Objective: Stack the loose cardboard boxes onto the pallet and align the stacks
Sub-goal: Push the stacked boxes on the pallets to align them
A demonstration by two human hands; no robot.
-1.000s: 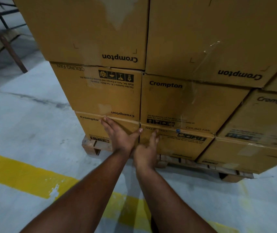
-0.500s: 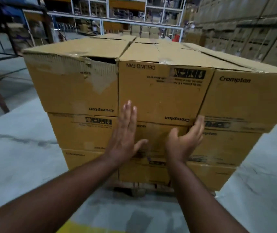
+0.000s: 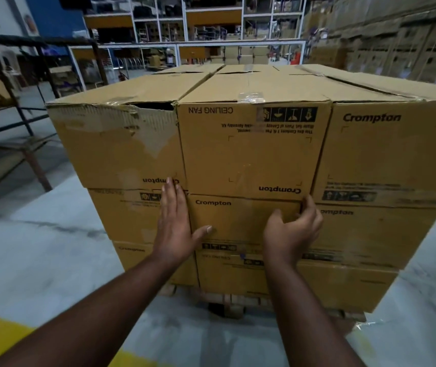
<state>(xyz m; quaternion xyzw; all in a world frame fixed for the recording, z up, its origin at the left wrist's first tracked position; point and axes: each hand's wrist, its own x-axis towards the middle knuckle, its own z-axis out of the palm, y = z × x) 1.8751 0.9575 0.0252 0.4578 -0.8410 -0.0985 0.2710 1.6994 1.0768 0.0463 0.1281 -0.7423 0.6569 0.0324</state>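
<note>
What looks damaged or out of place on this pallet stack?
The top-left box has a torn upper front edge, leaving a dark gap, and peeled patches on its face. Several boxes, including the top-middle box, sit with their print upside down. The layers look roughly flush.

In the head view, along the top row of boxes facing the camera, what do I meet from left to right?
Torn box with the ripped top edge → box marked CEILING FAN, printed upside down → box with upright Crompton logo.
</note>
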